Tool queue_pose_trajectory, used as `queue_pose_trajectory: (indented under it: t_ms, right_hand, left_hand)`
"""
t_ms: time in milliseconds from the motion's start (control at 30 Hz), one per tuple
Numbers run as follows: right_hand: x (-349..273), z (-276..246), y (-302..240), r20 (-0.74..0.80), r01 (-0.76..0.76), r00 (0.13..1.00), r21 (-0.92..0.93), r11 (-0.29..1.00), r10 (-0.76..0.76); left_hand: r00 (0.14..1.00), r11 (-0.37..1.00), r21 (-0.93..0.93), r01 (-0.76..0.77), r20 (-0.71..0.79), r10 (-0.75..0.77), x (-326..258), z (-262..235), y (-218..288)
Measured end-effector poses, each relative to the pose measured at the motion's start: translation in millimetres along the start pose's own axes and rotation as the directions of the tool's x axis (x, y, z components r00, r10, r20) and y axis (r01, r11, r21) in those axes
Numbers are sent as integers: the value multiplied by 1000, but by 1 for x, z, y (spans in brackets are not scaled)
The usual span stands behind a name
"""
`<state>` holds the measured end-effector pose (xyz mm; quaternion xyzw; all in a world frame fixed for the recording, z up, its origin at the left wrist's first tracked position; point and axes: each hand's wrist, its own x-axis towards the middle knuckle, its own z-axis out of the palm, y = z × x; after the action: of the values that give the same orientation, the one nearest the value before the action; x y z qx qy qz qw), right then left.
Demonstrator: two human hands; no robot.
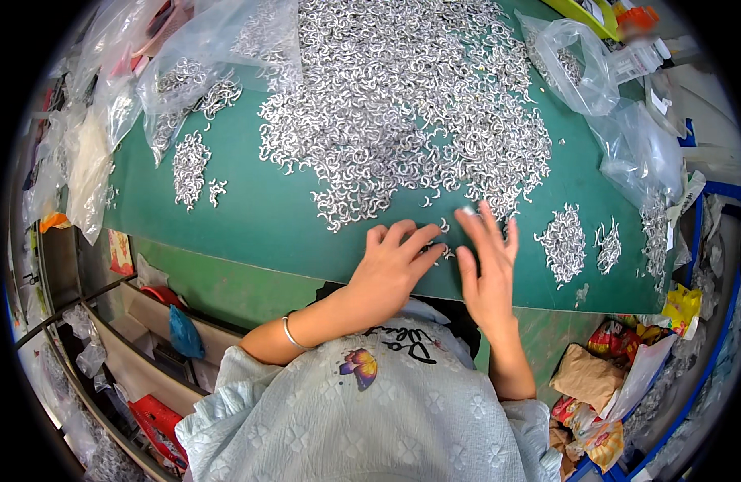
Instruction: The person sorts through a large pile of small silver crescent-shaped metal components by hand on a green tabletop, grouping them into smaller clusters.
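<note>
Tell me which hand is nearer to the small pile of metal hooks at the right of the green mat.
Right. The right hand lies just left of that small pile; the left hand is farther left, beyond the right hand.

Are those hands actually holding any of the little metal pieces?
Nothing is clearly held: left hand and right hand lie flat on the green mat, fingertips touching small curved silvery metal pieces.

Shiny silvery metal hooks (402, 104), matt green mat (250, 217), glossy clear plastic bags (579, 68), metal bangle (290, 333)
</note>
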<state>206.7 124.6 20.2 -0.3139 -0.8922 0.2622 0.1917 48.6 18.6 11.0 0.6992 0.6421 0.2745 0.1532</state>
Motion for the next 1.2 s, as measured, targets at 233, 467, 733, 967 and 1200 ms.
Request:
queue_pose_trajectory:
  t_ms: [233, 467, 733, 967, 1200]
  right_hand:
    - [-5, 8, 0, -117, -166, 982, -160, 973, 148]
    - [9, 4, -2, -124, -53, 991, -99, 994, 41]
    - [-5, 7, -3, -24, -68, 997, -35, 997, 67]
    - [11, 13, 5, -60, -24, 998, -128, 991, 17]
    - [-12, 2, -7, 47, -45, 998, -17, 999, 46]
  left_hand:
    - [996, 997, 32, -77, 47, 75, -1, 9, 5]
    - [998, 999, -5, -41, 54, 41, -4, 1, 2]
    - [999, 997, -66, 26, -41, -29, -2, -5, -3]
    - [999, 997, -70, 32, -36, -34, 0, -3, 0]
    - [994, 997, -24, 66, -87, -68, -1, -1, -5]
